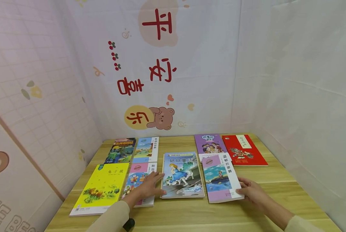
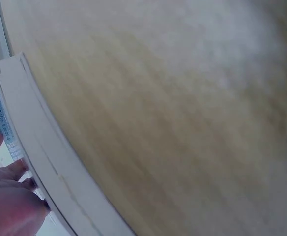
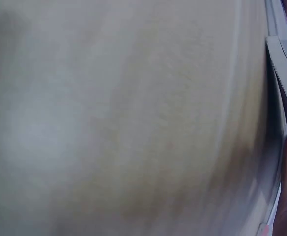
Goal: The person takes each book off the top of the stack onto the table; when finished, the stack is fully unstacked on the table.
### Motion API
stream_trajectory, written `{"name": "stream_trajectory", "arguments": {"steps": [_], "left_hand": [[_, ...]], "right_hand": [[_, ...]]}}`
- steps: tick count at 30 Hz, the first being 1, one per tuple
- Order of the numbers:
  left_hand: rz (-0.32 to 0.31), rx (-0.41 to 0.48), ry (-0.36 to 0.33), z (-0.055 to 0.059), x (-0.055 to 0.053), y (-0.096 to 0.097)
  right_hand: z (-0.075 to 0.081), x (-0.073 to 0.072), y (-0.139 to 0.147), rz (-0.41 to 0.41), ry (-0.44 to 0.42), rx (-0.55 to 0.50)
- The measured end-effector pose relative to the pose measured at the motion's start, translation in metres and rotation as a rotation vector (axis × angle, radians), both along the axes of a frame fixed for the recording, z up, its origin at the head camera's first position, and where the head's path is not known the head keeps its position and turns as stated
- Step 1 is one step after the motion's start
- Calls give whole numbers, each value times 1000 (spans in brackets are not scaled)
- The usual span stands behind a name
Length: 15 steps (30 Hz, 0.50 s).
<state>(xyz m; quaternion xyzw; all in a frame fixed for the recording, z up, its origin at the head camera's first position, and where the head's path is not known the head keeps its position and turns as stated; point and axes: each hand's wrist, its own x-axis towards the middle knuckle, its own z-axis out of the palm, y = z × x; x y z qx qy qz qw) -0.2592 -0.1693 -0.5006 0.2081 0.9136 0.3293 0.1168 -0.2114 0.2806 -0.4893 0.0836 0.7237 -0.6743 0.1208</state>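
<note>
My right hand (image 1: 253, 192) grips the lower right edge of a paperback with a teal and pink cover (image 1: 220, 178), thumb on top and fingers at the side. That book is tilted, its top overlapping a purple book (image 1: 210, 145) behind it. My left hand (image 1: 148, 187) reaches over a pink-covered book (image 1: 132, 180) and touches the left side of a thicker fairy-tale book (image 1: 182, 175) with a girl in a blue dress, fingers fairly straight. In the left wrist view, fingertips (image 2: 16, 169) lie along a book's thick page edge (image 2: 40, 132).
A yellow book (image 1: 101, 187) lies at the front left, with a dark adventure book (image 1: 120, 150) and a light-blue book (image 1: 146, 149) behind. At the back right is a red book (image 1: 243, 149). White printed cloth (image 1: 201, 64) walls the wooden table (image 1: 190, 216).
</note>
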Motion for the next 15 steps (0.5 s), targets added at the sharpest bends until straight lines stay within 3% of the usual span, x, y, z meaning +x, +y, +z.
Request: {"name": "stream_trajectory", "arguments": {"steps": [15], "left_hand": [[6, 0, -15, 1, 1, 0]], "right_hand": [[-12, 5, -2, -45, -34, 25]]}}
